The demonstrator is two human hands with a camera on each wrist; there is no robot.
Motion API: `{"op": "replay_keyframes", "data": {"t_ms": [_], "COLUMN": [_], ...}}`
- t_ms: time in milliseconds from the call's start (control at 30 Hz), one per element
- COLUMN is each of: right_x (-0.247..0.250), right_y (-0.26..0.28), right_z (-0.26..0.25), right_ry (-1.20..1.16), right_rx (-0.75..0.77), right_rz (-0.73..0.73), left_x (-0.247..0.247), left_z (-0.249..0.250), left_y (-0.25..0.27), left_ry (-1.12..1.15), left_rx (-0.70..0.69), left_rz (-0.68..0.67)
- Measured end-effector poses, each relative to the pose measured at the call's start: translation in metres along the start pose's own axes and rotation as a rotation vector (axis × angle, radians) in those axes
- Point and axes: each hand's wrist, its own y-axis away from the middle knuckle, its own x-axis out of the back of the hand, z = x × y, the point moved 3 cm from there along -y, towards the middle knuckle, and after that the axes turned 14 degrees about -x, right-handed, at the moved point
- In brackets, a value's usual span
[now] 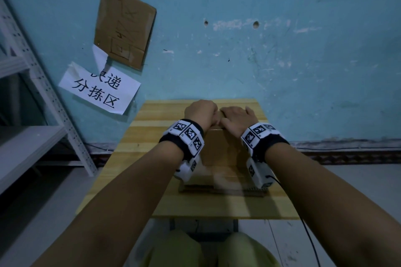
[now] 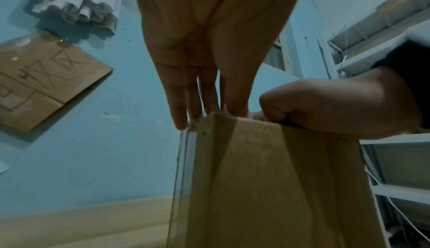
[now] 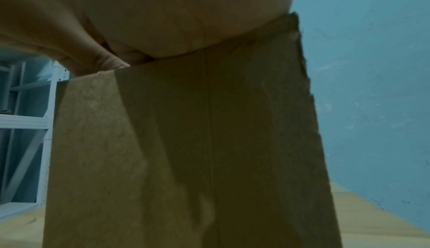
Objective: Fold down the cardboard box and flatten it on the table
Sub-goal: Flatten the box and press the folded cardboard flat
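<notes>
A brown cardboard box (image 1: 223, 154) stands upright on the small wooden table (image 1: 141, 143), its near face toward me and a flap lying at its foot. My left hand (image 1: 200, 112) is at the top left corner; in the left wrist view its straight fingers (image 2: 197, 105) touch that taped corner of the box (image 2: 267, 178). My right hand (image 1: 236, 118) lies on the top edge to the right. Its fingers curl over the edge like a fist (image 2: 325, 108). In the right wrist view the palm (image 3: 174, 22) rests on the box (image 3: 186, 141).
The table's far edge is against a blue wall (image 1: 282, 50). A paper sign (image 1: 99, 89) and a cardboard sheet (image 1: 124, 28) are stuck to it. Grey metal shelving (image 1: 32, 136) stands to the left. A black cable (image 1: 308, 234) hangs from my right wrist.
</notes>
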Motion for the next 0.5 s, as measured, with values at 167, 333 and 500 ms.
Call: {"op": "replay_keyframes", "data": {"t_ms": [167,333,500], "right_x": [-0.0002,0.0001,0.0012], "right_y": [0.0003,0.0001,0.0007], "right_z": [-0.0003,-0.0004,-0.0004], "right_ry": [-0.015,-0.027,-0.024], "right_rx": [0.000,-0.002,-0.004], "right_rz": [0.005,-0.005,-0.010], "left_x": [-0.0026,-0.0005,-0.0033], "left_z": [0.0018,0.0026,-0.0007], "left_y": [-0.0012,-0.0050,-0.0059], "left_ry": [0.105,0.167,0.194], "left_rx": [0.077,0.103,0.120], "left_rz": [0.031,0.004,0.023]}}
